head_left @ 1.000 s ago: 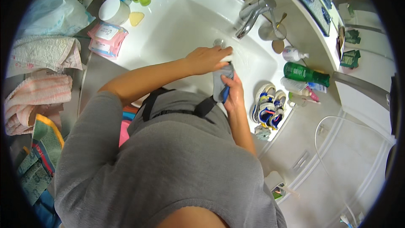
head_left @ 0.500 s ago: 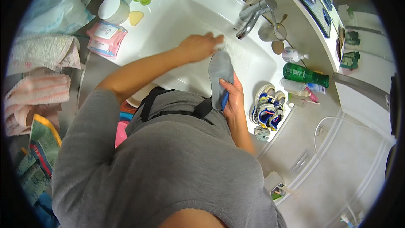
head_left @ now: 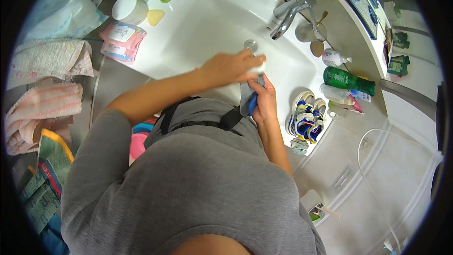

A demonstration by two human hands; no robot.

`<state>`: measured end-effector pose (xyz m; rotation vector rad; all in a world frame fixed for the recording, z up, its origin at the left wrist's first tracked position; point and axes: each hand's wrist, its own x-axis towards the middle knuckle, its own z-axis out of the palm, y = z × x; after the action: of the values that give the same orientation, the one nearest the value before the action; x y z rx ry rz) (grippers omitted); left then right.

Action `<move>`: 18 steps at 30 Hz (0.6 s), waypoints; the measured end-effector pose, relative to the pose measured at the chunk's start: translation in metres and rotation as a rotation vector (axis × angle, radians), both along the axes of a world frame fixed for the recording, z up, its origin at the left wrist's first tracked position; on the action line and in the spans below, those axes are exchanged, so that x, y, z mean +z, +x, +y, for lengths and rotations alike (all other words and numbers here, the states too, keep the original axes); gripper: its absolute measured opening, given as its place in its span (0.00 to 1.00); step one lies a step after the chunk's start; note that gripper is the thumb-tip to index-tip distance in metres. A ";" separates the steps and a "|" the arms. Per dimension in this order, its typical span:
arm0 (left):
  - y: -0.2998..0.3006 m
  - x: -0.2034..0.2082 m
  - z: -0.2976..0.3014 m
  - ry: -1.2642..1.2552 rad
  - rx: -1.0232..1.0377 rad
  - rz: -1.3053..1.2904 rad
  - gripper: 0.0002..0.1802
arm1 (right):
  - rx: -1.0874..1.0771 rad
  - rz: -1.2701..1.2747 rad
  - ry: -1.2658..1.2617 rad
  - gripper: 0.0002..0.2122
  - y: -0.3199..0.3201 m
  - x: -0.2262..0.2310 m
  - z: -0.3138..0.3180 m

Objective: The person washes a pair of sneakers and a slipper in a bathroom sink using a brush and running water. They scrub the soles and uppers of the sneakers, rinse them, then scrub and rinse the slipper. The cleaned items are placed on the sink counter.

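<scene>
My right hand (head_left: 265, 98) is closed around a grey shoe insole (head_left: 246, 95) with a blue underside at its heel, held over the near side of the white sink (head_left: 203, 28). My left hand (head_left: 231, 68) grips a small white block (head_left: 257, 69), pressed against the top end of the insole. What the block is does not show clearly. The left hand covers much of the insole's upper part. A pair of small white, blue and yellow sneakers (head_left: 307, 118) stands on the sink's right ledge, beside my right forearm.
A chrome faucet (head_left: 292, 13) reaches over the basin at the back right. A green bottle (head_left: 348, 81) and other bottles line the right ledge. At left are pink wipes packs (head_left: 121, 42), a white jar (head_left: 129, 9) and a yellow soap piece (head_left: 155, 17).
My left hand has come right and nearer, bringing the white block onto the insole's top end. The insole sits slightly lower behind it. The drain has come into view.
</scene>
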<state>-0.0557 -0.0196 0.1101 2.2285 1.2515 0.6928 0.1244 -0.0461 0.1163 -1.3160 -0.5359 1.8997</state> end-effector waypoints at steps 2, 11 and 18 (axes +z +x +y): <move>-0.007 -0.013 0.016 -0.009 0.060 0.060 0.30 | -0.009 0.026 -0.067 0.19 -0.001 0.003 0.000; -0.002 0.004 0.011 -0.004 0.004 0.042 0.27 | -0.008 0.049 -0.051 0.17 0.000 0.013 0.005; 0.000 0.006 0.007 -0.001 -0.042 -0.031 0.28 | -0.057 0.059 -0.069 0.16 -0.001 -0.001 0.003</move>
<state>-0.0558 -0.0130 0.1160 2.2278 1.1861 0.7075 0.1239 -0.0431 0.1157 -1.3007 -0.4018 1.9193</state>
